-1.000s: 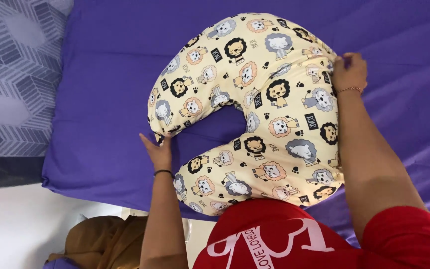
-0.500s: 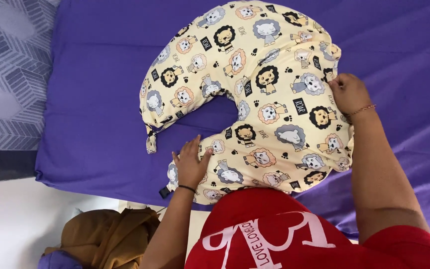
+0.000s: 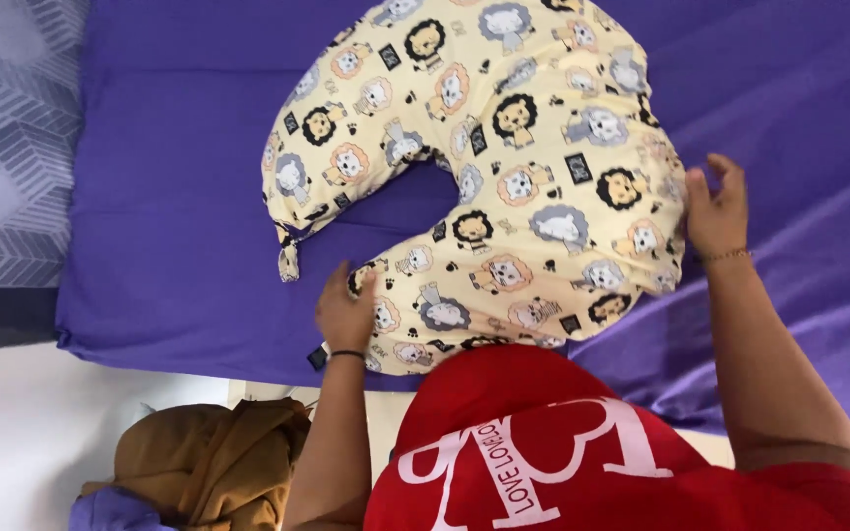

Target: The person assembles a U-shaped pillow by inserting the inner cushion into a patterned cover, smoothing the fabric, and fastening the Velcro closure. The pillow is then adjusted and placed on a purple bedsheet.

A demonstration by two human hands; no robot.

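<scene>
Leftward first: noted a brown garment (image 3: 199, 457) bunched at 7 o'clock, off the purple sheet (image 3: 169, 197). Found the left hand (image 3: 346, 313) flat and wide, holding nothing, pressed on the near tip of the U-shaped lion-print pillow (image 3: 504, 177). Found the pillow lying on the sheet, mouth toward 9 o'clock. Saw the right hand (image 3: 715, 211) open, fingers loose, touching its 3 o'clock edge. Judged it a smoothing step; seemingly called for even pressure from both sides.

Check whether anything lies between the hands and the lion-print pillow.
Nothing visible does. The left hand rests on the near end of the cream, lion-print, horseshoe-shaped pillow, and the right hand is at its right edge, on the purple sheet.
</scene>
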